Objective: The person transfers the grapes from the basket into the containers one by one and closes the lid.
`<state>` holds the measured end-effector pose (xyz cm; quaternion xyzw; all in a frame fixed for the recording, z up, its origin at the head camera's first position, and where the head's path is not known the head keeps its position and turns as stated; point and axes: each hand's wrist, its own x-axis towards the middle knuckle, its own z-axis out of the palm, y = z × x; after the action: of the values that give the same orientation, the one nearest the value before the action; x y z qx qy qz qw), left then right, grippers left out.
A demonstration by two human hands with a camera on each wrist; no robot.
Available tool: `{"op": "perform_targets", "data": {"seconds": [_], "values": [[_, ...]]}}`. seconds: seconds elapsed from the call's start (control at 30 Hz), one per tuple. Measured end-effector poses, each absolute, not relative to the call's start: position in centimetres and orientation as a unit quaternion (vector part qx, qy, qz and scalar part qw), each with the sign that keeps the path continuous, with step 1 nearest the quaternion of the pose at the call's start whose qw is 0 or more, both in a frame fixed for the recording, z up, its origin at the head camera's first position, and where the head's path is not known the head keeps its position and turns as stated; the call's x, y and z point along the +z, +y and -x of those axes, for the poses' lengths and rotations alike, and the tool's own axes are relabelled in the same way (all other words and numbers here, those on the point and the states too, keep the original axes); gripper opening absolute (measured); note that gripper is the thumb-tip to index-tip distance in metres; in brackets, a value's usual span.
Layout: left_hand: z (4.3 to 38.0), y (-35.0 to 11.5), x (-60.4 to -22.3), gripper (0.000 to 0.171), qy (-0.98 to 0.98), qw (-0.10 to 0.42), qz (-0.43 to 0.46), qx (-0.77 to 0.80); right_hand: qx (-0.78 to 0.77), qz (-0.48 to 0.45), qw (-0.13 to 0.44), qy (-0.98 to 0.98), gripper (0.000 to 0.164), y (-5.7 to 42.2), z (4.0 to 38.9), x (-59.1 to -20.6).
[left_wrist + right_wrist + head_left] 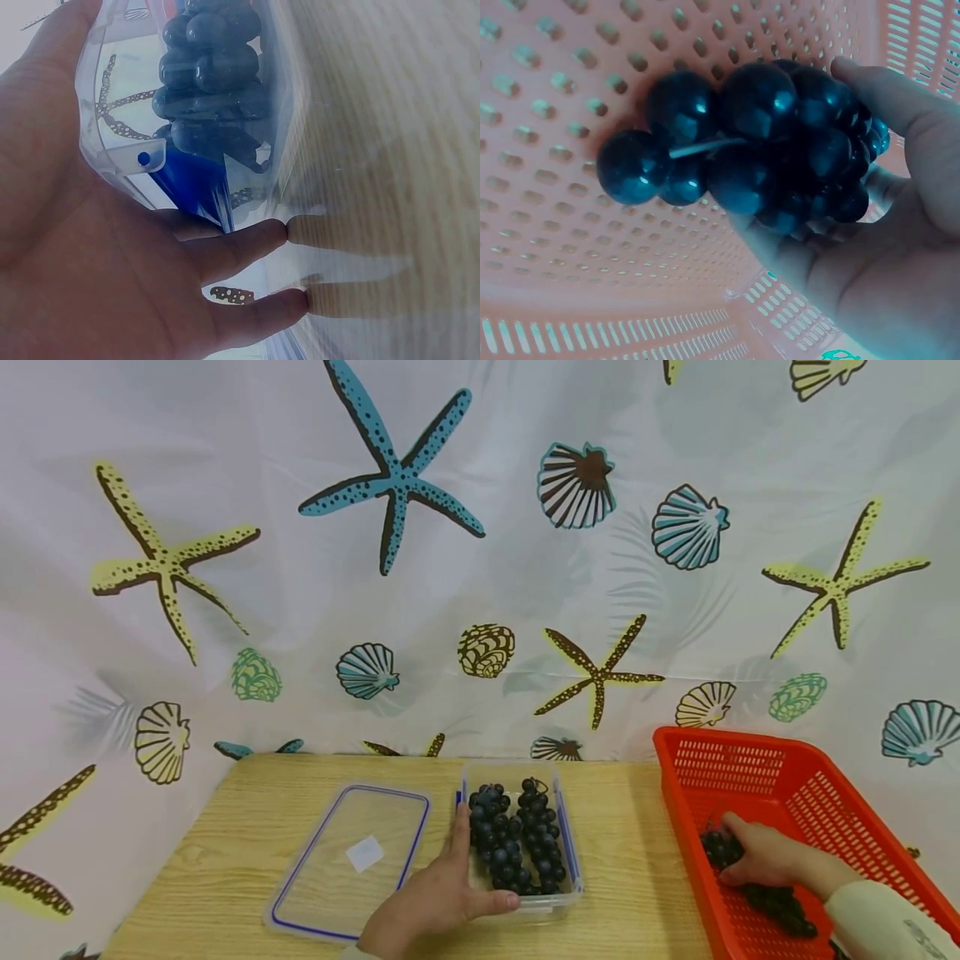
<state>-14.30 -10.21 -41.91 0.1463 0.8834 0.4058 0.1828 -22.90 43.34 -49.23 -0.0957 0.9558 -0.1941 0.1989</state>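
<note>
My left hand lies against the near left corner of a clear plastic food container. Its fingers run fairly straight along the left side, and the thumb rests at the front wall. The left wrist view shows two fingertips at the tabletop beside a blue clip. Dark grape bunches sit in the container, in two rows. Inside a red plastic basket, my right hand grips another bunch of grapes, thumb on one side and fingers curled beneath in the right wrist view.
The container's clear lid, edged in blue with a white label, lies flat left of the container. More grapes lie in the basket below my right hand. Behind the wooden table hangs a white curtain with sea prints.
</note>
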Motion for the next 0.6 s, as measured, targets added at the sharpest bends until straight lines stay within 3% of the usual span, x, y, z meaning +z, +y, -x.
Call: {"op": "perform_targets", "data": {"seconds": [0.27,0.4,0.6], "values": [[14.2,-10.0,-41.8,0.139,0.887,0.185,-0.142,0.398,-0.206,0.108,0.185,0.955,0.064,36.3,17.5,-40.9],[14.1,-9.9,-41.7,0.139,0.889,0.185,-0.134,0.397,-0.152,0.090,0.199,0.964,0.049,35.0,17.0,-40.0],[14.1,-9.8,-41.7,0.141,0.892,0.179,-0.130,0.395,-0.119,0.066,0.212,0.968,0.051,34.7,16.9,-40.1]]}}
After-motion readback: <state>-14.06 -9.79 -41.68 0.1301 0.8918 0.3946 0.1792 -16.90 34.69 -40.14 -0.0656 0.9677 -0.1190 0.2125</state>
